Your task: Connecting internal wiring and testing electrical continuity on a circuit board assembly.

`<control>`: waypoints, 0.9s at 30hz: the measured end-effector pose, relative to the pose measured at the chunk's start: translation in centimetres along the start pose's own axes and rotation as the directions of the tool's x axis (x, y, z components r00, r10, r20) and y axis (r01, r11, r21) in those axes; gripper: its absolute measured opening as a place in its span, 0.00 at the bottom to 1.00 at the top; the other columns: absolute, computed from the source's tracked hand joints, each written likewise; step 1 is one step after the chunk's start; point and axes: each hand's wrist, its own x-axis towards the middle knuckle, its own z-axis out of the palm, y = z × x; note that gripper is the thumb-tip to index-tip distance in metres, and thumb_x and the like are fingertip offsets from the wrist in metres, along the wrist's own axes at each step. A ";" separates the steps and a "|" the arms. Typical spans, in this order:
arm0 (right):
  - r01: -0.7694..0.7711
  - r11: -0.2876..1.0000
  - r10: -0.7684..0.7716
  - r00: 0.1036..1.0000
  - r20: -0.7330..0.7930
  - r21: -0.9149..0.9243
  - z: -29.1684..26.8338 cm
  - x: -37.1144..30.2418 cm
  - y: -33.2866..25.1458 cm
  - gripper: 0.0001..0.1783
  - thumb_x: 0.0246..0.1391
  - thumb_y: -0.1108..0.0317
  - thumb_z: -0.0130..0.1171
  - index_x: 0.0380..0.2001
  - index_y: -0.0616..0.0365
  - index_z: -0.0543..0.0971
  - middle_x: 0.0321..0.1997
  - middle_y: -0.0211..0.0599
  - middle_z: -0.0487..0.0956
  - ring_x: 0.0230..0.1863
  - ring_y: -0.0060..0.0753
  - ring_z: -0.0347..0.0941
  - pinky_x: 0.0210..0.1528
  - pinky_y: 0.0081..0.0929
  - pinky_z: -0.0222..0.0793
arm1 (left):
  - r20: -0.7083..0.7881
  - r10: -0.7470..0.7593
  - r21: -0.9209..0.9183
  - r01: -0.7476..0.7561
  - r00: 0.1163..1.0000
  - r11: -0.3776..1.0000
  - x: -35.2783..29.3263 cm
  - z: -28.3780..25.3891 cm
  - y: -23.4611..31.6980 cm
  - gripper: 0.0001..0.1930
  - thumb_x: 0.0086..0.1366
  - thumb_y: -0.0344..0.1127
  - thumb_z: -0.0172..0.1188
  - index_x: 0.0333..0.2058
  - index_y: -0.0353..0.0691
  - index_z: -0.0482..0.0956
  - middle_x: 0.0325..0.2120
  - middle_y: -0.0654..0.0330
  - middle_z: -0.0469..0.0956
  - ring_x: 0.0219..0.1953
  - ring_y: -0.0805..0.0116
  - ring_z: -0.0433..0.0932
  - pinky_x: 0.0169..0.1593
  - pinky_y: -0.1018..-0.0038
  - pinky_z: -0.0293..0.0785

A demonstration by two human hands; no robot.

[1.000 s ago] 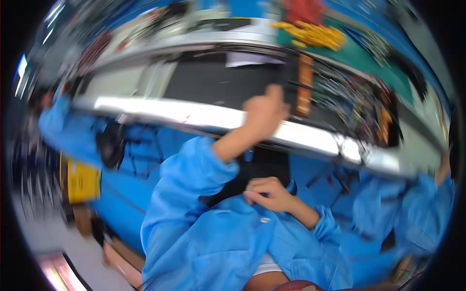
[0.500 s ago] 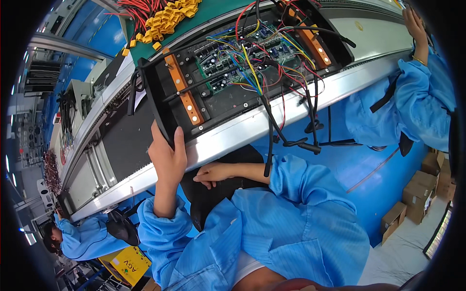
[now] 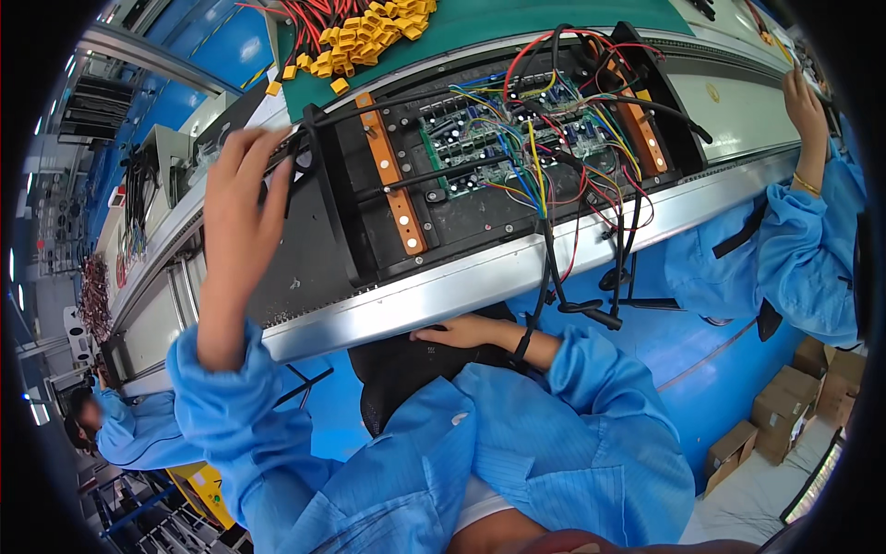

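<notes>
A black metal tray (image 3: 466,242) sits tilted across the conveyor, holding a green circuit board (image 3: 461,162) with many coloured wires and black cables. Orange-brown bars (image 3: 395,189) with round white dots flank the board. My left hand (image 3: 242,198) is raised at the tray's left end, fingers stretched and apart, beside a black cable (image 3: 293,175) hanging over that corner. Whether the fingertips touch this cable is unclear. Below the rail, my right hand (image 3: 454,332) lies flat on the black cloth over my lap and holds nothing. Dark cables (image 3: 551,263) dangle over the rail near its wrist.
A silver conveyor rail (image 3: 415,303) runs between me and the tray. Yellow connectors on red wires (image 3: 374,35) are heaped on a green mat (image 3: 498,30) behind. To the right, a co-worker's hand (image 3: 806,115) reaches over the line. Cardboard boxes (image 3: 784,406) stand on the floor.
My left hand has let go of the tray's near left corner and moved up and left toward the hanging cable. The right hand now lies flatter. The view has shifted, so the tray appears farther right.
</notes>
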 end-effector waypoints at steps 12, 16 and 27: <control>0.292 0.891 -0.267 0.956 0.121 -0.348 -3.4 -6.7 -12.6 0.15 0.51 0.73 0.48 0.44 0.59 0.73 0.45 0.39 0.72 0.41 0.40 0.72 0.42 0.27 0.69 | -0.087 -0.258 -0.339 0.215 0.962 0.916 -1.3 4.1 -4.1 0.11 0.54 0.26 0.51 0.37 0.37 0.73 0.23 0.55 0.75 0.20 0.61 0.70 0.24 0.70 0.66; -0.031 0.988 0.052 0.990 0.132 -0.154 -4.0 -9.6 -23.8 0.10 0.51 0.74 0.49 0.34 0.65 0.79 0.45 0.48 0.75 0.43 0.43 0.74 0.49 0.31 0.67 | -0.104 -0.236 -0.357 0.185 0.966 0.916 -1.4 4.5 -2.0 0.05 0.50 0.31 0.51 0.26 0.39 0.74 0.20 0.53 0.75 0.22 0.54 0.75 0.26 0.63 0.71; 0.262 0.628 -0.173 0.965 0.197 -0.733 -11.3 -1.1 -25.8 0.13 0.53 0.75 0.47 0.42 0.64 0.73 0.48 0.45 0.72 0.45 0.37 0.72 0.49 0.26 0.67 | -0.402 -0.137 -0.272 0.024 0.905 0.962 -2.0 5.5 -1.1 0.04 0.47 0.27 0.53 0.25 0.38 0.68 0.20 0.56 0.69 0.15 0.56 0.67 0.20 0.67 0.63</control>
